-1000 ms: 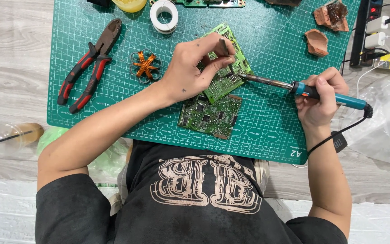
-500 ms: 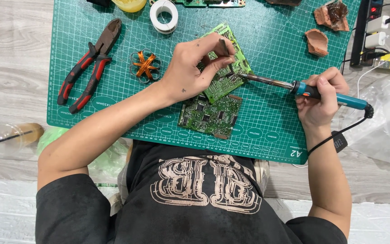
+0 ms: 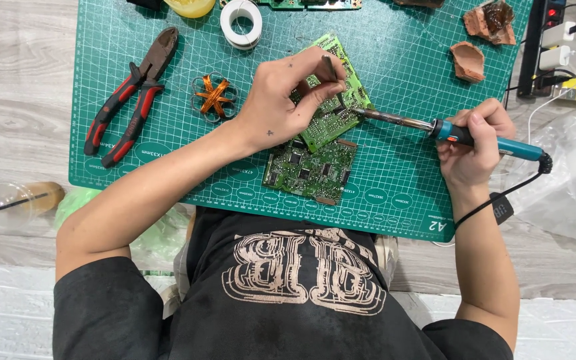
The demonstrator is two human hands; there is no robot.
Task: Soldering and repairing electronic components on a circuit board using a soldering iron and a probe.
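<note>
My left hand [image 3: 281, 100] rests on a light green circuit board [image 3: 328, 123] and pinches a thin metal tool, probably tweezers [image 3: 331, 70], point down on it. That board lies tilted over a darker green circuit board [image 3: 311, 170] on the green cutting mat [image 3: 395, 53]. My right hand [image 3: 471, 150] grips the blue handle of a soldering iron [image 3: 395, 121]. The iron's tip touches the light green board's right edge, next to the tweezers.
Red-handled pliers [image 3: 131, 100] and a copper wire coil [image 3: 213, 95] lie on the mat's left. A white roll [image 3: 241, 15] sits at the top, brown chunks [image 3: 468, 60] top right. A power strip [image 3: 551, 40] and a plastic bag [image 3: 568, 173] are right, a plastic cup [image 3: 15, 200] left.
</note>
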